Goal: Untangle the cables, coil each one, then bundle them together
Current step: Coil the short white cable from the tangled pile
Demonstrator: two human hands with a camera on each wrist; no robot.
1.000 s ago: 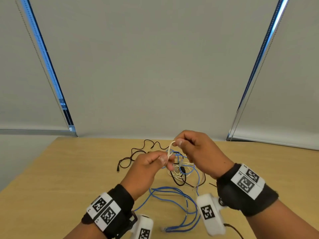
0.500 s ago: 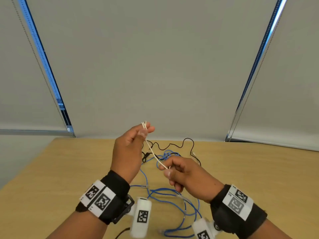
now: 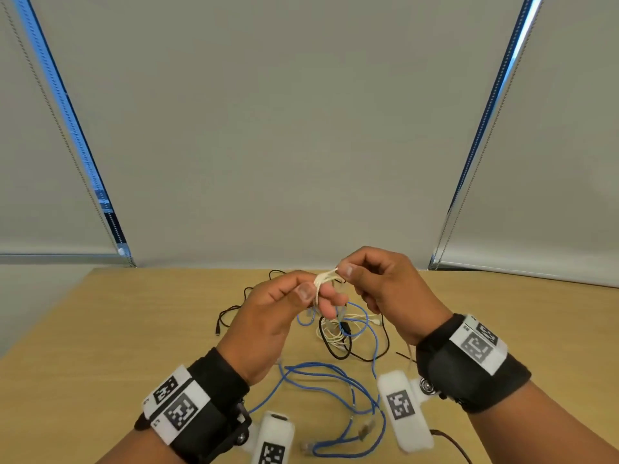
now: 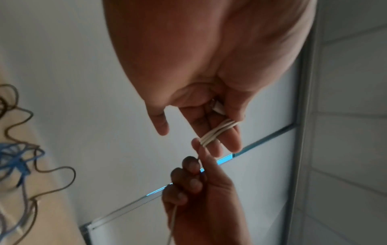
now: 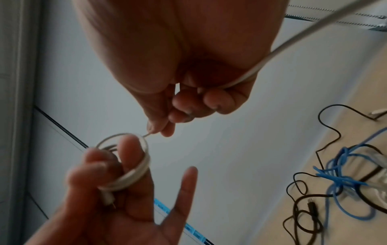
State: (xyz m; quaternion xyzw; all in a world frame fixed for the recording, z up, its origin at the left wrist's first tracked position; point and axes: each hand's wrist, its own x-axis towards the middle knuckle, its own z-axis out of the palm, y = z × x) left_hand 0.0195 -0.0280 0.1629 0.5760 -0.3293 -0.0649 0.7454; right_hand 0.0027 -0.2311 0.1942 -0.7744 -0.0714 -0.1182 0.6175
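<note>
A thin white cable [image 3: 323, 282] is wound in a small coil round two fingers of my left hand [image 3: 318, 296], held above the table's middle with the thumb against the turns. My right hand [image 3: 345, 272] is just right of it and pinches the free strand coming off the coil. In the left wrist view the coil [image 4: 217, 132] wraps the fingers, and the white cable's plug end lies in the palm. The right wrist view shows the same coil [image 5: 134, 165] and the trailing strand [image 5: 272, 54] running past my right palm. A blue cable [image 3: 335, 373] and black cables [image 3: 335, 351] lie tangled below.
The wooden table [image 3: 134, 329] stretches to grey window blinds [image 3: 268, 145] behind it. A thin black cable [image 3: 231, 313] snakes off to the left of the tangle. More white cable [image 3: 355, 319] lies loose among the blue and black ones.
Half a second ago my left hand was raised high and my right hand low with the strand taut between them. Now both hands are close together at one height over the tangle.
</note>
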